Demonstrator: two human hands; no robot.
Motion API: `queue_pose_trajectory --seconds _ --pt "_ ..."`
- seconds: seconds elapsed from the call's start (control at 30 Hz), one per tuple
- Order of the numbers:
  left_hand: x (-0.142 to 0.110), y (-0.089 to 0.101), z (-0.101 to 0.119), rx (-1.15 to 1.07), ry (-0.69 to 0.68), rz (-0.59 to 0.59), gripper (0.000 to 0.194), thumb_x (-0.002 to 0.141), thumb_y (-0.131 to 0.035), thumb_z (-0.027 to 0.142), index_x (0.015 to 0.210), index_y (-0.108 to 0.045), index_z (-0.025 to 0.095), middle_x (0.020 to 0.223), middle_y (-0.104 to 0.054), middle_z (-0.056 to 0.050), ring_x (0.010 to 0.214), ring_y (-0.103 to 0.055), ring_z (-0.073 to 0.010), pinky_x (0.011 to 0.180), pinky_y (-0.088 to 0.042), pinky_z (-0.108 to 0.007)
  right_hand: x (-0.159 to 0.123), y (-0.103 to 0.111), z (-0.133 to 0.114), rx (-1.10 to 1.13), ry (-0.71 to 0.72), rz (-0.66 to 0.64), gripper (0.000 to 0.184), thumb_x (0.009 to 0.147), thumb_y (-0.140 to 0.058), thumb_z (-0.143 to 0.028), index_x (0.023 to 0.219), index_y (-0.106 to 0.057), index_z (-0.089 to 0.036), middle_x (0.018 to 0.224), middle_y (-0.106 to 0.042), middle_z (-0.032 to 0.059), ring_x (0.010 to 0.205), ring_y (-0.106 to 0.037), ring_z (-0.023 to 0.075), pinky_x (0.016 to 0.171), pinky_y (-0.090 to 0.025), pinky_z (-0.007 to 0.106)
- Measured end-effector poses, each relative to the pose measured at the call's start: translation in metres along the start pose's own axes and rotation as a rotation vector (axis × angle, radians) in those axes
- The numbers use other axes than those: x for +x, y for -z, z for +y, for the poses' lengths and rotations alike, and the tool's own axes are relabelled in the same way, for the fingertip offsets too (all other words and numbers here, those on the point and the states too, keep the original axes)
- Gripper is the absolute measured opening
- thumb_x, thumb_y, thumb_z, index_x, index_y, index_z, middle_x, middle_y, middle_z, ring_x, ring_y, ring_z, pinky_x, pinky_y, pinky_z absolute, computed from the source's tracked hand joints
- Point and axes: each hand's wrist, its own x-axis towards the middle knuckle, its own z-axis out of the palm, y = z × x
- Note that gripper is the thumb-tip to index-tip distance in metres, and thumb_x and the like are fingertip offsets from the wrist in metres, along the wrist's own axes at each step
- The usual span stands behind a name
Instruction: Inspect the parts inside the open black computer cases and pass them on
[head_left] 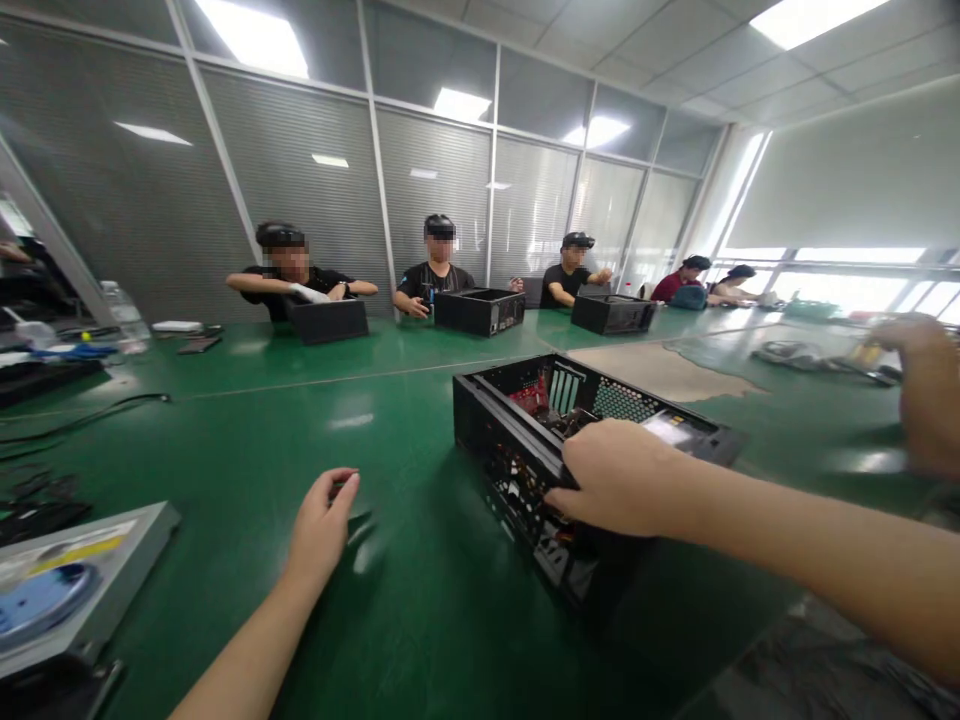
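Observation:
A black computer case (480, 415) lies on the green table with its upper side uncovered. Inside it show a red board (534, 395), cables and a power supply with a pale label (670, 428). My right hand (619, 470) is closed over the near edge of the case, its thumb at the perforated front and its other fingertips hidden. Left of the case, my left hand (321, 522) is just above the table. Its thumb and forefinger are pressed together; whatever may be between them is too small to make out.
At the left are a silver drive (90, 560) with a roll of blue tape (49, 600), black cables (112, 405) and a clear bottle (126, 318). Several people work across the table at black cases (480, 312). Another person's blurred arm (930, 390) reaches in at right.

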Motion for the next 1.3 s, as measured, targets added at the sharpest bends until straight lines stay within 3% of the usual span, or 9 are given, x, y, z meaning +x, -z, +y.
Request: queue_pose_trajectory --seconds 0.13,0.2,0.27,0.37,0.43,0.57,0.7,1.03,1.3 --pt "-0.007 0.001 0.005 -0.131 0.054 -0.026 0.053 0.087 -0.045 0.063 0.111 -0.061 0.019 0.120 -0.066 -0.010 0.108 -0.063 -0.0261 0.089 -0.050 -0.039 -0.028 0.030 -0.038 0.343 0.196 -0.096 0.052 0.073 -0.064 -0.074 0.051 -0.064 -0.027 0.044 -0.049 0.0035 0.048 -0.055 0.0203 0.061 -0.047 0.037" --pt "-0.010 -0.001 0.009 -0.187 0.065 -0.035 0.054 0.089 -0.041 0.064 0.113 -0.060 0.019 0.125 -0.064 -0.011 0.109 -0.062 -0.0256 0.090 -0.049 -0.039 -0.014 0.038 -0.040 0.398 0.304 -0.196 0.050 0.084 -0.056 -0.068 0.060 -0.070 -0.026 0.049 -0.054 0.0021 0.050 -0.055 0.0183 0.062 -0.047 0.035" --pt "-0.012 -0.001 0.012 -0.214 0.061 -0.045 0.056 0.090 -0.038 0.064 0.114 -0.059 0.018 0.128 -0.062 -0.011 0.112 -0.061 -0.0262 0.093 -0.047 -0.040 0.019 0.034 -0.035 0.292 0.395 -0.184 0.040 0.091 -0.054 -0.055 0.076 -0.074 -0.022 0.065 -0.064 0.0035 0.060 -0.061 0.0189 0.066 -0.048 0.033" --pt "-0.014 -0.001 0.013 -0.197 0.058 -0.059 0.057 0.090 -0.037 0.065 0.114 -0.060 0.018 0.128 -0.062 -0.012 0.114 -0.060 -0.0266 0.096 -0.046 -0.042 0.080 0.002 -0.021 0.001 0.481 -0.089 0.026 0.087 -0.063 -0.037 0.097 -0.073 -0.015 0.093 -0.071 0.0101 0.085 -0.067 0.0251 0.076 -0.049 0.034" --pt "-0.014 0.000 0.012 -0.178 0.051 -0.060 0.057 0.090 -0.038 0.065 0.113 -0.060 0.018 0.126 -0.063 -0.011 0.112 -0.061 -0.0261 0.096 -0.047 -0.041 0.113 -0.028 -0.015 -0.138 0.523 -0.131 0.026 0.083 -0.065 -0.027 0.104 -0.070 -0.012 0.102 -0.070 0.0139 0.093 -0.067 0.0274 0.079 -0.050 0.034" --pt "-0.013 -0.001 0.008 -0.137 0.040 -0.092 0.054 0.092 -0.038 0.063 0.113 -0.060 0.019 0.123 -0.064 -0.010 0.110 -0.062 -0.0259 0.097 -0.046 -0.041 0.144 -0.072 -0.013 -0.272 0.559 -0.178 0.027 0.084 -0.060 -0.012 0.109 -0.069 -0.008 0.106 -0.069 0.0177 0.093 -0.069 0.0277 0.078 -0.053 0.034" --pt "-0.010 -0.008 0.011 -0.094 0.032 -0.154 0.055 0.091 -0.039 0.063 0.114 -0.060 0.019 0.118 -0.065 -0.009 0.108 -0.061 -0.0266 0.096 -0.047 -0.042 0.148 -0.077 -0.014 -0.266 0.545 -0.179 0.024 0.089 -0.052 -0.008 0.100 -0.073 -0.010 0.102 -0.070 0.0163 0.094 -0.069 0.0254 0.080 -0.053 0.033" --pt "-0.008 -0.012 0.005 -0.066 0.013 -0.194 0.053 0.091 -0.037 0.064 0.112 -0.061 0.022 0.116 -0.065 -0.007 0.107 -0.062 -0.0259 0.099 -0.045 -0.042 0.135 -0.035 -0.002 -0.287 0.469 -0.217 0.017 0.084 -0.061 -0.016 0.096 -0.074 -0.015 0.103 -0.071 0.0124 0.093 -0.069 0.0249 0.080 -0.051 0.030" --pt "-0.009 -0.012 0.006 -0.055 -0.022 -0.203 0.052 0.091 -0.037 0.063 0.110 -0.061 0.020 0.112 -0.066 -0.008 0.105 -0.061 -0.0260 0.098 -0.044 -0.043 0.134 -0.043 -0.013 -0.352 0.497 -0.297 0.026 0.087 -0.052 -0.007 0.098 -0.075 -0.010 0.103 -0.071 0.0153 0.099 -0.069 0.0279 0.083 -0.053 0.033"
